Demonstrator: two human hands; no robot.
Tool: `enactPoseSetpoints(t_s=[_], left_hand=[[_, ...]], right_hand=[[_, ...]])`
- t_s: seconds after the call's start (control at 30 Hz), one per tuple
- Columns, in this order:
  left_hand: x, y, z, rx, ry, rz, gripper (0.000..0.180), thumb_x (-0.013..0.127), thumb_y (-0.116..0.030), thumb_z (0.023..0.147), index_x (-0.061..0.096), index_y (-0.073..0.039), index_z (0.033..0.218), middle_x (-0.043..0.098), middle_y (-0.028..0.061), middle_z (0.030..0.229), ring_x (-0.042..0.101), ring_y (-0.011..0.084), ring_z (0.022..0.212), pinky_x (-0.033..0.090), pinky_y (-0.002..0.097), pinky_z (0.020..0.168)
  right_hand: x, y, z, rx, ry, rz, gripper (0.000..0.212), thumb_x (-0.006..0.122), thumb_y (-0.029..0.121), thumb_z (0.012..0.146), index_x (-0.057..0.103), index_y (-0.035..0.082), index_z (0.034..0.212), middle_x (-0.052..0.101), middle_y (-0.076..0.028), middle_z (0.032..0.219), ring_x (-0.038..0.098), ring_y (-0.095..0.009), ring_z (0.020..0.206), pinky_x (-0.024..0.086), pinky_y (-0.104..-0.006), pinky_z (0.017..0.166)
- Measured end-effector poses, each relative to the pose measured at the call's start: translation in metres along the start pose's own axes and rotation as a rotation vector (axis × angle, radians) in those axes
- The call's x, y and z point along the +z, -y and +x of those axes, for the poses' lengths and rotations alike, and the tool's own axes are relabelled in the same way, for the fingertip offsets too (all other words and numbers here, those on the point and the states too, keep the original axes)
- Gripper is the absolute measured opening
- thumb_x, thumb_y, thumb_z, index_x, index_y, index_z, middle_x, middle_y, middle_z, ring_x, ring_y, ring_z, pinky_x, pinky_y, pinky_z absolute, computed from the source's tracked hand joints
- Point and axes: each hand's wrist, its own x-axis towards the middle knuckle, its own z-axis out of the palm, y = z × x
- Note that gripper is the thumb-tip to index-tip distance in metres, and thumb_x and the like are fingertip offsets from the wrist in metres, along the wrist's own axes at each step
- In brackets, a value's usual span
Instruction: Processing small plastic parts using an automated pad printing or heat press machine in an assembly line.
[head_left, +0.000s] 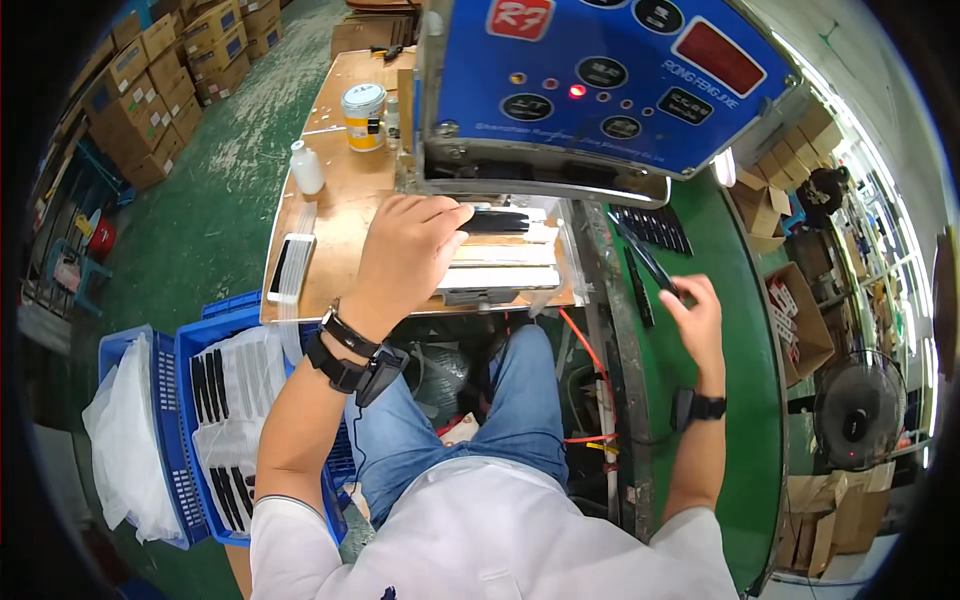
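My left hand (412, 245) pinches the end of a glossy black strip-shaped part (498, 221), which lies level over the bright metal fixture (500, 277) under a blue control box (600, 85). To the right, my right hand (697, 312) grips the near end of a long, thin black part (648, 257) and holds it slanted above the green surface (705, 440). Beyond it a row of black parts (660, 230) lies side by side, and one more black strip (638, 288) rests just left of my right hand.
On the wooden table (340, 190) stand a white bottle (307, 168), a yellow-white can (364, 117) and a phone (291, 268). At lower left, a blue crate (190, 440) holds black strips on pale sheets. Orange hoses (590, 345) hang beneath; a fan (858, 410) stands right.
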Motion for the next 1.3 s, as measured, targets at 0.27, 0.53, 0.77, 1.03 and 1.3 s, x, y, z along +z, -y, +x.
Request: enactPoseSetpoints(t_s=[0.27,0.53,0.77,1.03,1.3], left_hand=[[-0.034,-0.021,-0.033,-0.057,0.032,0.109,0.05,0.08,-0.02,0.087,0.068,-0.009,0.135,0.062,0.0164,0.135,0.057,0.0358,0.128,0.045,0.0472,0.106],[-0.161,0.122,-0.394,-1.111,-0.317,0.341,0.045,0.07,-0.023,0.102,0.063,0.006,0.136,0.063,0.0217,0.139,0.059,0.0325,0.129,0.044,0.0407,0.111],[-0.266,0.076,-0.745,-1.842,-0.197,0.502,0.052,0.064,-0.029,0.099,0.062,0.011,0.132,0.063,0.0321,0.136,0.061,0.0458,0.124,0.048,0.0462,0.104],[-0.21,0.023,-0.667,-1.697,-0.027,0.872,0.037,0.069,-0.025,0.095,0.069,0.003,0.12,0.067,0.0272,0.119,0.066,0.0474,0.106,0.053,0.0523,0.094],[-0.233,0.029,-0.642,-1.843,-0.094,0.669,0.025,0.075,-0.018,0.089,0.069,0.003,0.102,0.068,0.0236,0.102,0.067,0.0423,0.097,0.053,0.0463,0.089]], right_hand=[[-0.008,-0.091,-0.077,0.564,-0.076,-0.217,0.033,0.086,0.021,0.083,0.077,-0.001,0.106,0.064,-0.009,0.08,0.06,-0.018,0.068,0.05,-0.0362,0.064],[0.043,-0.093,-0.058,0.405,0.004,-0.298,0.034,0.077,0.015,0.086,0.074,-0.001,0.116,0.069,-0.018,0.084,0.068,-0.031,0.073,0.054,-0.0425,0.07],[0.061,-0.111,-0.046,0.322,0.075,-0.291,0.039,0.064,0.009,0.085,0.071,-0.003,0.122,0.071,-0.02,0.089,0.068,-0.032,0.076,0.056,-0.0417,0.076],[0.038,-0.103,-0.038,0.299,0.042,-0.343,0.043,0.063,0.006,0.087,0.067,-0.003,0.129,0.065,-0.015,0.081,0.063,-0.024,0.072,0.054,-0.0372,0.073],[0.066,0.018,0.017,0.055,0.152,0.07,0.035,0.068,0.005,0.095,0.066,-0.001,0.13,0.06,-0.001,0.088,0.056,-0.01,0.078,0.05,-0.0279,0.073]])
